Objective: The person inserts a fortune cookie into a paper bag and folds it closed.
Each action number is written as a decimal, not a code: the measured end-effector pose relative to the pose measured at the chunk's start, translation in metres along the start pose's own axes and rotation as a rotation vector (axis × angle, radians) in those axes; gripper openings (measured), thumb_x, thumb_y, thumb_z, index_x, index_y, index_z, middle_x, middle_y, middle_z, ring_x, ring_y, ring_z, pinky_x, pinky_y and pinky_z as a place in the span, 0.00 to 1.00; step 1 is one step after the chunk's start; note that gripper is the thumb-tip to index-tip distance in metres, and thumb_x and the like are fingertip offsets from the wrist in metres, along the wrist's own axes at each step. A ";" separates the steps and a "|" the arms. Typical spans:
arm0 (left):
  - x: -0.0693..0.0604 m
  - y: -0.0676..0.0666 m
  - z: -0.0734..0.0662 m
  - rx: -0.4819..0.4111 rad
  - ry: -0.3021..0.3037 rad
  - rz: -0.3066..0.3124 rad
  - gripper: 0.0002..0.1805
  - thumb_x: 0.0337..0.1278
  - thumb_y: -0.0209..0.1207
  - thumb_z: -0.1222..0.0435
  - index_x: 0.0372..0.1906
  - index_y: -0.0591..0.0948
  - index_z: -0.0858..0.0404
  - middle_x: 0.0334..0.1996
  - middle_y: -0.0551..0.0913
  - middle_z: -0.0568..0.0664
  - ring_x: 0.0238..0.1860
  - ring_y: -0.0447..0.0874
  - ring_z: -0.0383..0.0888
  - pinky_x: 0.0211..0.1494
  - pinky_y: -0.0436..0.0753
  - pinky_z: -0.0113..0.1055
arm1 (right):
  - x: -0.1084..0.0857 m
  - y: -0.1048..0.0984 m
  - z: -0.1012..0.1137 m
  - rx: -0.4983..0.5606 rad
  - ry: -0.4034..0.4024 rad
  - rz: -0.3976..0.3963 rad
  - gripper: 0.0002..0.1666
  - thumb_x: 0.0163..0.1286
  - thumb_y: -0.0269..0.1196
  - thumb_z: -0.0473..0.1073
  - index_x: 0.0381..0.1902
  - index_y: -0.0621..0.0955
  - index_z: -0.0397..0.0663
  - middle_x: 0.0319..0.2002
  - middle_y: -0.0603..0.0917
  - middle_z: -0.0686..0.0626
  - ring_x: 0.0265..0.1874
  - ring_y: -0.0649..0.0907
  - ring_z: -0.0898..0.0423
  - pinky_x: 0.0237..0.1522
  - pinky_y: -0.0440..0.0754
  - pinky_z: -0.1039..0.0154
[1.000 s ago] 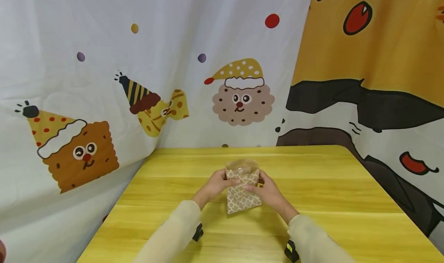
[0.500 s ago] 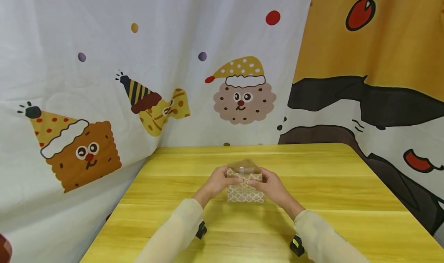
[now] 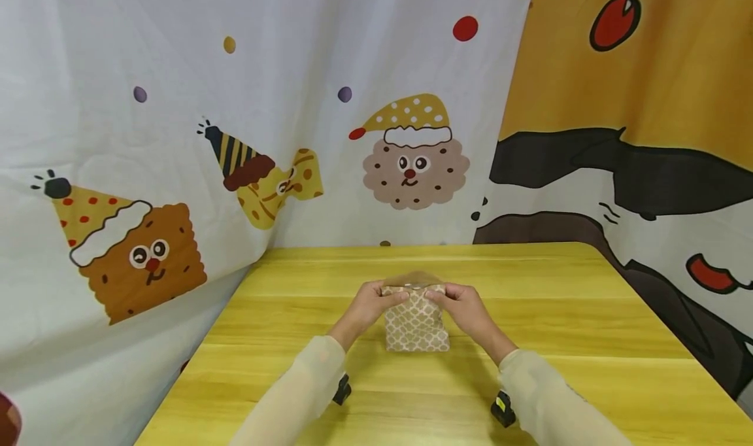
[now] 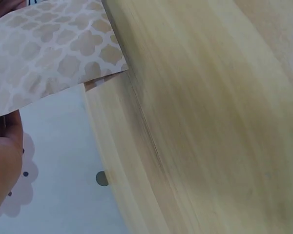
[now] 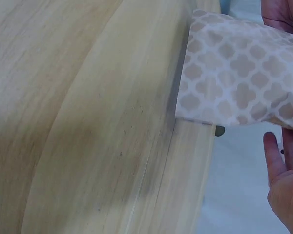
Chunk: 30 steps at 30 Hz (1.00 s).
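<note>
A tan paper bag with a white lattice print (image 3: 416, 328) is held up over the middle of the table in the head view, its bottom edge roughly level. My left hand (image 3: 369, 305) pinches its upper left corner, thumb across the front. At the upper right corner my right hand (image 3: 469, 310) does the same. Between the thumbs, the plain brown inside of the back panel shows above the front edge. The left wrist view has the bag (image 4: 63, 48) above part of my left hand (image 4: 5, 161); on the right wrist side the bag (image 5: 234, 73) partly hides my right fingers (image 5: 272, 151).
A yellow wood-grain table (image 3: 282, 302) lies under the hands. Behind it and at the left hangs a white cloth (image 3: 294, 53) with cartoon prints, and an orange and black cartoon panel (image 3: 635, 99) is at the right. Black devices (image 3: 502, 409) sit beneath both wrists.
The bag was tilted with its lower left corner down; it has straightened level. The right hand has shifted up to the right, and less of the bag's inside shows at the top.
</note>
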State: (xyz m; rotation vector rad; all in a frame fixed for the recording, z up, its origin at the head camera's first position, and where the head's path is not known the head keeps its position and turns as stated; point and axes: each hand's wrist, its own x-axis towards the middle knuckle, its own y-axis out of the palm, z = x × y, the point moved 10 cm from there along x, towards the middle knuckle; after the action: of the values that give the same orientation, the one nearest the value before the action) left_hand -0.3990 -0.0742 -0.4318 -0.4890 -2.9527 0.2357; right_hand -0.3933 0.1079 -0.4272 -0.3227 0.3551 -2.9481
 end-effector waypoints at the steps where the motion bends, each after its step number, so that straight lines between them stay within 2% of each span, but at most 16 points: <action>1: 0.000 -0.001 0.000 -0.006 -0.001 -0.010 0.19 0.63 0.65 0.56 0.55 0.85 0.60 0.48 0.86 0.50 0.55 0.80 0.46 0.63 0.74 0.48 | 0.000 -0.001 0.000 -0.002 0.002 -0.002 0.30 0.67 0.68 0.55 0.16 0.67 0.45 0.12 0.57 0.54 0.13 0.56 0.59 0.18 0.58 0.65; 7: 0.000 -0.003 0.000 -0.026 -0.021 -0.054 0.17 0.63 0.65 0.55 0.52 0.86 0.60 0.48 0.86 0.48 0.53 0.80 0.45 0.63 0.74 0.49 | 0.000 -0.001 0.003 -0.002 -0.011 0.007 0.33 0.66 0.67 0.58 0.15 0.66 0.45 0.12 0.57 0.53 0.13 0.55 0.58 0.19 0.58 0.65; 13: 0.001 -0.003 -0.003 -0.077 -0.002 -0.059 0.17 0.65 0.63 0.55 0.49 0.87 0.64 0.45 0.88 0.51 0.51 0.83 0.47 0.62 0.75 0.47 | 0.000 -0.002 0.009 -0.014 -0.058 -0.005 0.29 0.70 0.65 0.55 0.16 0.73 0.42 0.11 0.62 0.54 0.14 0.57 0.60 0.19 0.60 0.65; 16: 0.000 -0.003 -0.002 -0.073 -0.002 -0.053 0.18 0.66 0.62 0.55 0.49 0.87 0.64 0.45 0.88 0.50 0.51 0.83 0.45 0.63 0.75 0.45 | -0.001 -0.003 0.007 -0.018 -0.046 0.003 0.31 0.70 0.64 0.55 0.16 0.72 0.38 0.11 0.62 0.54 0.13 0.57 0.61 0.18 0.59 0.66; 17: 0.000 -0.003 -0.002 -0.074 -0.003 -0.048 0.18 0.66 0.62 0.55 0.49 0.87 0.65 0.45 0.88 0.51 0.51 0.83 0.46 0.62 0.75 0.45 | -0.001 -0.002 0.005 -0.008 -0.037 0.016 0.30 0.71 0.64 0.55 0.17 0.75 0.38 0.12 0.67 0.55 0.13 0.61 0.62 0.19 0.63 0.67; 20: -0.001 -0.002 0.000 -0.084 -0.002 -0.034 0.18 0.67 0.62 0.56 0.50 0.86 0.65 0.44 0.88 0.52 0.49 0.84 0.46 0.60 0.77 0.44 | -0.002 0.004 0.000 0.040 -0.022 0.070 0.27 0.72 0.62 0.55 0.23 0.80 0.37 0.21 0.80 0.51 0.22 0.78 0.60 0.29 0.79 0.66; 22: -0.002 -0.002 0.001 -0.076 -0.011 -0.029 0.17 0.67 0.62 0.57 0.51 0.86 0.65 0.44 0.88 0.51 0.49 0.84 0.46 0.60 0.77 0.45 | -0.001 0.006 -0.001 0.066 -0.031 0.092 0.27 0.73 0.61 0.54 0.26 0.80 0.34 0.24 0.81 0.50 0.28 0.81 0.58 0.43 0.84 0.60; 23: -0.002 -0.003 0.000 -0.065 -0.016 -0.028 0.17 0.66 0.62 0.57 0.52 0.86 0.65 0.39 0.88 0.50 0.44 0.83 0.44 0.57 0.78 0.42 | -0.001 0.006 0.001 0.070 -0.043 0.095 0.26 0.73 0.61 0.54 0.27 0.81 0.36 0.26 0.82 0.49 0.32 0.82 0.57 0.47 0.83 0.58; 25: -0.003 -0.005 0.000 -0.033 -0.027 -0.033 0.17 0.65 0.64 0.57 0.52 0.86 0.62 0.25 0.84 0.46 0.29 0.77 0.39 0.44 0.79 0.37 | 0.000 0.005 0.004 0.045 -0.069 0.079 0.26 0.73 0.61 0.54 0.27 0.80 0.36 0.23 0.78 0.47 0.26 0.78 0.56 0.43 0.83 0.57; 26: -0.003 -0.006 -0.001 -0.019 -0.028 -0.034 0.17 0.64 0.65 0.56 0.53 0.86 0.61 0.24 0.82 0.43 0.28 0.75 0.37 0.43 0.78 0.36 | 0.000 0.004 0.006 0.027 -0.081 0.068 0.26 0.73 0.61 0.54 0.26 0.80 0.35 0.21 0.75 0.45 0.22 0.74 0.55 0.39 0.82 0.58; 27: -0.003 -0.006 -0.002 -0.004 -0.028 -0.033 0.18 0.63 0.65 0.56 0.53 0.86 0.60 0.23 0.81 0.42 0.27 0.73 0.37 0.42 0.77 0.36 | 0.000 0.003 0.007 0.005 -0.084 0.062 0.24 0.72 0.62 0.54 0.30 0.82 0.37 0.21 0.74 0.44 0.22 0.71 0.55 0.35 0.80 0.58; 29: -0.003 -0.004 -0.001 0.017 -0.021 -0.005 0.20 0.62 0.66 0.55 0.56 0.85 0.57 0.24 0.81 0.41 0.27 0.73 0.36 0.41 0.78 0.35 | 0.000 0.006 0.005 -0.025 -0.069 0.096 0.21 0.71 0.64 0.54 0.46 0.84 0.41 0.33 0.81 0.42 0.29 0.77 0.54 0.36 0.79 0.59; 30: -0.003 -0.002 0.001 0.017 -0.025 0.019 0.20 0.61 0.67 0.56 0.57 0.84 0.56 0.30 0.84 0.41 0.30 0.78 0.37 0.43 0.80 0.37 | 0.000 0.008 0.002 -0.038 -0.052 0.124 0.23 0.70 0.65 0.53 0.53 0.83 0.42 0.40 0.83 0.41 0.35 0.79 0.53 0.38 0.80 0.59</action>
State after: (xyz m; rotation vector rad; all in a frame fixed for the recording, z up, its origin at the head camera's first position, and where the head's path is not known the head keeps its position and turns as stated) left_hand -0.3968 -0.0774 -0.4328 -0.5155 -2.9686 0.2700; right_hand -0.3916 0.0993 -0.4277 -0.3680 0.4086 -2.8091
